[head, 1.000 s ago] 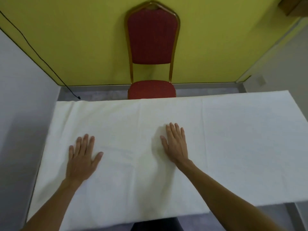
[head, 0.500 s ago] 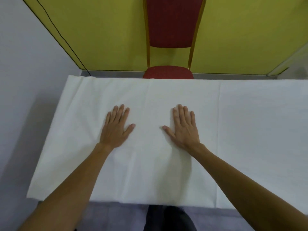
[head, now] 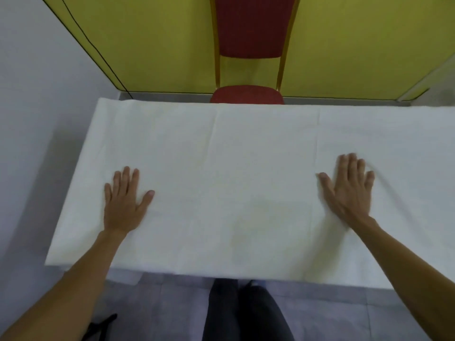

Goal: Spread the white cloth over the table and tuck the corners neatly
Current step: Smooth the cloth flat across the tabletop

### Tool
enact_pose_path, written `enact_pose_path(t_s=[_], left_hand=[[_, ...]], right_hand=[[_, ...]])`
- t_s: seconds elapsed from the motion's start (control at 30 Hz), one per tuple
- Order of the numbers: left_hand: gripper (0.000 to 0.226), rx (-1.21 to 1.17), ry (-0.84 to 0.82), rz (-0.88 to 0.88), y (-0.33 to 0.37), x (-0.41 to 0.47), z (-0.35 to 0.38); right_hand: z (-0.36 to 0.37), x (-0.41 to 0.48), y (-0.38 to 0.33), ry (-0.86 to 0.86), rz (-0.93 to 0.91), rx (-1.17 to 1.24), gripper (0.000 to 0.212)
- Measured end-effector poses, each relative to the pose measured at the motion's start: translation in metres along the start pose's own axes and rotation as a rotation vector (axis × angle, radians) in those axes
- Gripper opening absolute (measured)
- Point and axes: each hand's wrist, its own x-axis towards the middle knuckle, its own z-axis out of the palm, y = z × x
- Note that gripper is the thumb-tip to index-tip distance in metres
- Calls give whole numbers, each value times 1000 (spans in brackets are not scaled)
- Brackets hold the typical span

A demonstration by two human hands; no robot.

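The white cloth (head: 234, 168) lies flat over the whole table, with faint fold creases running front to back. The table itself is hidden under it. My left hand (head: 124, 201) rests palm down on the cloth near the left end, fingers apart. My right hand (head: 349, 190) presses palm down on the cloth right of centre, fingers apart and slightly blurred. A soft ripple in the cloth runs to the right of that hand. Neither hand grips anything.
A red chair with a gold frame (head: 248, 94) stands behind the table's far edge against a yellow wall. A grey wall (head: 37, 119) runs close along the table's left end. A black cable (head: 98, 52) runs down the wall corner. My dark trouser legs (head: 246, 313) stand at the near edge.
Both hands have slid outward over the cloth, the left hand to the left and the right hand far to the right. The view has tilted further down.
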Motion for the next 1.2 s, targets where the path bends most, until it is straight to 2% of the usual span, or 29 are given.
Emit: enact_pose_path(t_s=[0.27,0.43,0.5,0.63,0.73,0.87,1.0,1.2], left_hand=[[78,-11,5,-23,6,-18,4],[88,-56,-58,-11,3,-30,-8],[89,-42,-16,6,-9,-41,-15],[87,8,54,-6,-50,-74,-18],[81,52,74,61,-76,-88,-13],[82,15,45,55,-100,-99,-4],[76,-12,62,15,-108,-111,6],[75,-40,94,3,-104,-138,12]], right_hand=[[-4,13,7,-16,-59,23,86],[-12,0,-3,-20,-27,58,95],[-13,-21,-28,27,-67,81,92],[8,-91,-115,12,-310,92,84],[37,-139,-190,-3,-453,118,81],[68,-173,-271,-55,-464,79,85],[88,-187,-280,-23,-429,-58,91],[88,-207,-268,-19,-444,-104,89]])
